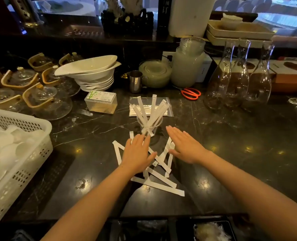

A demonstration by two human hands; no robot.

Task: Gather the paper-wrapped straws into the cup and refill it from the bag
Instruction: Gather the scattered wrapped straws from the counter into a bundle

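A clear plastic cup (149,126) stands on the dark marble counter and holds several paper-wrapped straws (153,108) fanned upward. Behind it lies a flat clear bag (168,108) with more straws inside. Several loose wrapped straws (159,185) lie scattered on the counter in front of the cup. My left hand (137,153) rests flat over the left part of the pile, fingers spread, tips near the cup's base. My right hand (184,145) hovers flat over the pile's right side, fingers extended. Neither hand grips anything.
A white perforated basket (22,171) of dishes sits at the left edge. Glass teapots (45,100), stacked white bowls (92,73), a toothpick box (100,101) and a steel cup (135,81) stand behind. Red scissors (191,93) and glass carafes (238,75) are at the right.
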